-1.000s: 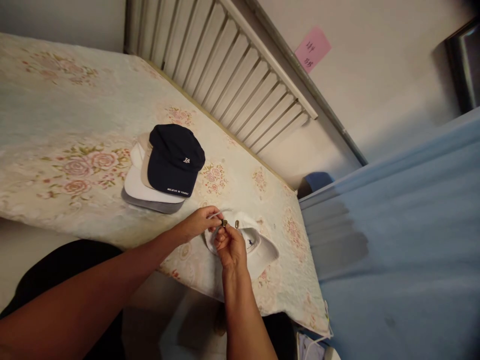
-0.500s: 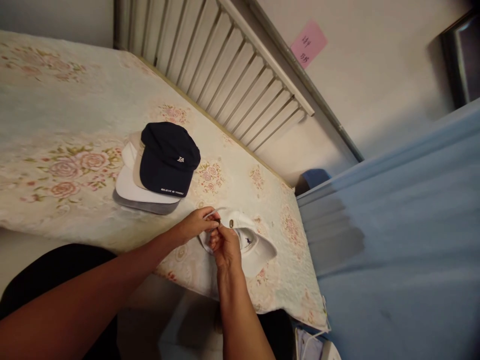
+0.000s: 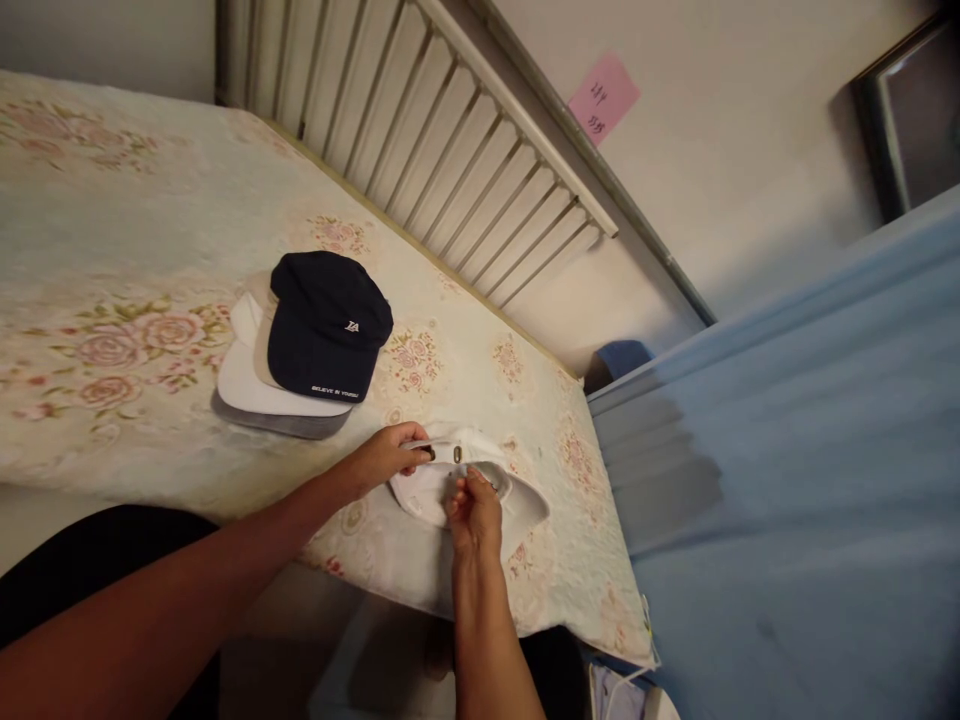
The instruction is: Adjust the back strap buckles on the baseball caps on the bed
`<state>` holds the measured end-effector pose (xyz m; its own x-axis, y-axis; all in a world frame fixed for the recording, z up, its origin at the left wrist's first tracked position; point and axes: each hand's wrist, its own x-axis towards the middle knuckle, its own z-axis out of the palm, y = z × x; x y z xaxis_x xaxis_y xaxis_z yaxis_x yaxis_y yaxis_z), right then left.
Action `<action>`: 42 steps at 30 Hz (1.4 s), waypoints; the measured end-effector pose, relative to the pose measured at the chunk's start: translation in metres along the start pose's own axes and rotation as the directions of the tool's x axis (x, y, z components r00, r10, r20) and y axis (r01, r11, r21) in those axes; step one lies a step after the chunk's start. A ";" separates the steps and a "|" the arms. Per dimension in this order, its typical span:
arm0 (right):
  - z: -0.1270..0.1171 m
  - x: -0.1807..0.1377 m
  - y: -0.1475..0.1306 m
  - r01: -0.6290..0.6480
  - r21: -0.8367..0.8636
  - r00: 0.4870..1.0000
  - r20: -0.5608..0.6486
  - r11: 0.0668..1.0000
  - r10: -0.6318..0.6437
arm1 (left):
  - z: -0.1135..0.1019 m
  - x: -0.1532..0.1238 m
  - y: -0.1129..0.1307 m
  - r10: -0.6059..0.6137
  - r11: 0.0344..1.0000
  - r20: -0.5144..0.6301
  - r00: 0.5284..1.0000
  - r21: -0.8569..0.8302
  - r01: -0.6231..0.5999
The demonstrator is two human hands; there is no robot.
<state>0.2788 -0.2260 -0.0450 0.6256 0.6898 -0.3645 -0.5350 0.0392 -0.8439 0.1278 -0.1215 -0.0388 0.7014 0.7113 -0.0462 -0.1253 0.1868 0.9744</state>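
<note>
A white baseball cap (image 3: 424,495) lies on the bed with its hollow side turned up and its brim to the right. My left hand (image 3: 394,455) is closed on the cap's back strap, by a small dark metal buckle (image 3: 429,453). Over the cap's opening, my right hand (image 3: 476,505) is closed in a pinch, with a pale bit that looks like the strap's end at its fingertips. A metal-rimmed slot (image 3: 457,454) shows on the cap's band between the hands.
Left of my hands lies a stack of caps, a navy cap (image 3: 330,325) on top and a white cap (image 3: 255,385) and others beneath. A slatted rail (image 3: 450,150) runs along the far side of the flowered bed (image 3: 135,430). A blue curtain (image 3: 750,480) hangs at the right.
My hands were together at the buckle and are now apart. The right hand has moved right and slightly down, while the left stays at the strap. The view has shifted slightly.
</note>
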 end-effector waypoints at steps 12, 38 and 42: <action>-0.013 0.026 -0.013 0.066 0.068 0.997 0.035 0.995 -0.069 | 0.001 -0.002 0.004 -0.014 1.000 -0.008 1.000 0.027 0.015; 0.020 -0.048 -0.008 0.564 -0.698 0.801 0.333 0.441 -0.498 | 0.001 -0.004 0.005 0.006 1.000 -0.003 1.000 -0.011 -0.006; 0.034 -0.053 -0.011 0.710 -0.694 0.626 0.544 0.121 -0.559 | 0.002 -0.005 0.009 0.003 0.999 0.011 1.000 -0.033 -0.003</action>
<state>0.2324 -0.2386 -0.0027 0.3822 0.8031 0.4571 0.7735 -0.0074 -0.6337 0.1245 -0.1252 -0.0295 0.7085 0.7046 -0.0410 -0.1498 0.2069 0.9668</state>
